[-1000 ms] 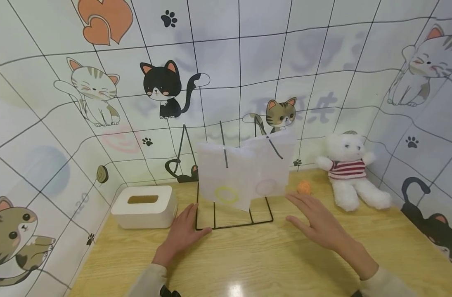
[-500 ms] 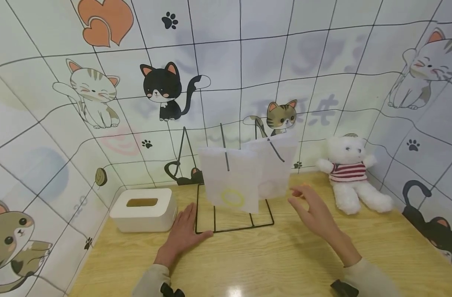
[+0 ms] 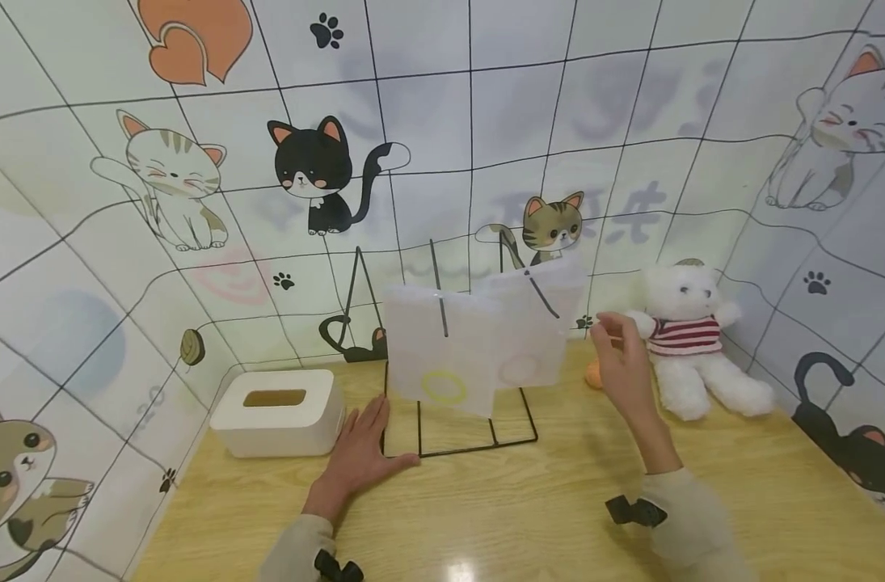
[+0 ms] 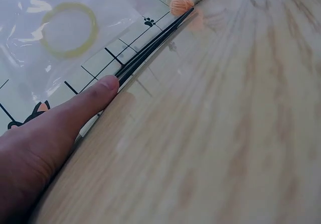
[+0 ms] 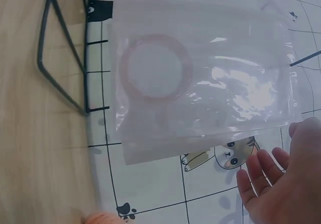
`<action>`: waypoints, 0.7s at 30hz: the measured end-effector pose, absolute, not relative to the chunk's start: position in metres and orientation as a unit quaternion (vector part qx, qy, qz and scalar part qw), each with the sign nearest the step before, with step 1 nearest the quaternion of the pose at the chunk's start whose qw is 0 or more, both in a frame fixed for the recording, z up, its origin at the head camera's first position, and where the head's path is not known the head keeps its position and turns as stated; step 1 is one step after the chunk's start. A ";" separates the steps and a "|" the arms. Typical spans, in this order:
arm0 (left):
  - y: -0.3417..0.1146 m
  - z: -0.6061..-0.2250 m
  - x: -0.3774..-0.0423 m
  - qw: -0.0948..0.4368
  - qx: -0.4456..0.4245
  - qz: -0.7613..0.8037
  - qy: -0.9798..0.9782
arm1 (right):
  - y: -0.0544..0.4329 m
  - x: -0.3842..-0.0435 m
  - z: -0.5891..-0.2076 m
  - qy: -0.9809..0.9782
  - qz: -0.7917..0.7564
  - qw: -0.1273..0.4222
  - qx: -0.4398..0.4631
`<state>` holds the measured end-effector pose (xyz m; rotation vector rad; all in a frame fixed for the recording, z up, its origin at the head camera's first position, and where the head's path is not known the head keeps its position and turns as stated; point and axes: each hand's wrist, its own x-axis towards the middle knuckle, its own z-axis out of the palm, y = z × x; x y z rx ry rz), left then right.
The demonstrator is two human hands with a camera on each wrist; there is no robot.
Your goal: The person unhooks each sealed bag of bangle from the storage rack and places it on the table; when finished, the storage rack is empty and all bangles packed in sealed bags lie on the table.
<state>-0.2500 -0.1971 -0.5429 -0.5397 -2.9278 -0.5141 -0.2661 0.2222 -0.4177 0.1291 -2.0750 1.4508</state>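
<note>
Two translucent plastic bags, a left one point(image 3: 431, 343) and a right one point(image 3: 540, 323), hang from the hooks of a black wire rack point(image 3: 478, 447). A yellow ring point(image 4: 44, 33) shows in the left bag, a pink ring point(image 5: 125, 68) in the right. My left hand point(image 3: 358, 453) lies spread on the table at the rack's left front corner, its thumb along the front bar. Off the right bag's outer edge, my right hand point(image 3: 626, 372) is raised with loosely bent fingers. In the right wrist view its thumb point(image 5: 306, 131) is right at the bag's corner.
A white tissue box point(image 3: 275, 420) stands left of my left hand. Beyond my right hand are a small orange ball point(image 3: 593, 374) and a white teddy bear point(image 3: 680, 364) in a striped shirt. Cat-patterned walls close in the table point(image 3: 529, 509) at back and sides.
My right hand has risen from low beside the rack to the right bag's outer edge, its fingers bending. The left bag sways slightly. My left hand stays by the rack.
</note>
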 end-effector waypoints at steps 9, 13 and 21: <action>-0.197 -0.546 -0.249 0.052 -0.174 -0.176 -0.967 | 0.215 -0.286 -0.396 -0.748 0.583 0.314 0.048; -0.195 -0.546 -0.249 0.053 -0.179 -0.173 -0.967 | 0.214 -0.292 -0.387 -0.718 0.617 0.314 0.067; -0.196 -0.542 -0.251 0.056 -0.176 -0.170 -0.968 | 0.206 -0.287 -0.377 -0.731 0.619 0.281 0.058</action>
